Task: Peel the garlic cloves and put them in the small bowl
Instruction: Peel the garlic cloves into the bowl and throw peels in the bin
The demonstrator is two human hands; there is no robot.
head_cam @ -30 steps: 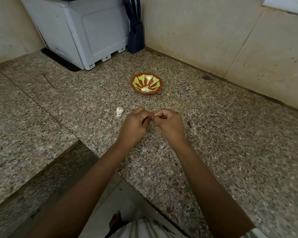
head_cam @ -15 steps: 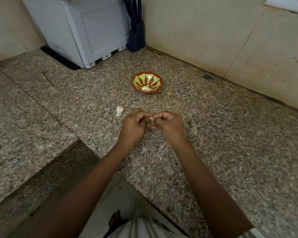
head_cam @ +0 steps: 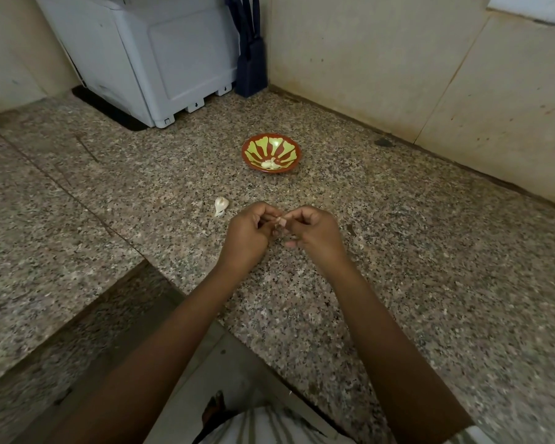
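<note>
You're at a speckled granite countertop (head_cam: 398,283) that runs into a corner of beige tiled wall (head_cam: 350,59). Far beyond your grip, in that corner, a white boxy appliance (head_cam: 161,59) sits on a dark mat (head_cam: 109,107), w/ a dark blue knife block (head_cam: 250,65) just beside it against the wall. Below your forearms the counter edge steps back over pale floor (head_cam: 225,363), where a bare foot (head_cam: 213,408) shows.

Both forearms reach fwd and converge, so the hands meet knuckle to knuckle just above the counter. Your left hand (head_cam: 247,235) is curled, back of hand up, thumb and fingertips closed on a small garlic clove (head_cam: 281,221). Your right hand (head_cam: 314,232) is curled the same way and pinches the same clove from the other side; its lower fingers hang bent beneath. Only a sliver of the clove shows between the fingertips, so can't tell how much skin is on it.

The small bowl (head_cam: 257,147), red w/ yellow-green petals, sits straight ahead of the grip, apart from it, w/ pale peeled cloves (head_cam: 269,163) lying in its bottom. A loose garlic clove (head_cam: 221,205) in white skin lies on the counter near the grip, to its left and slightly fwd of your left hand, not touching it.
</note>
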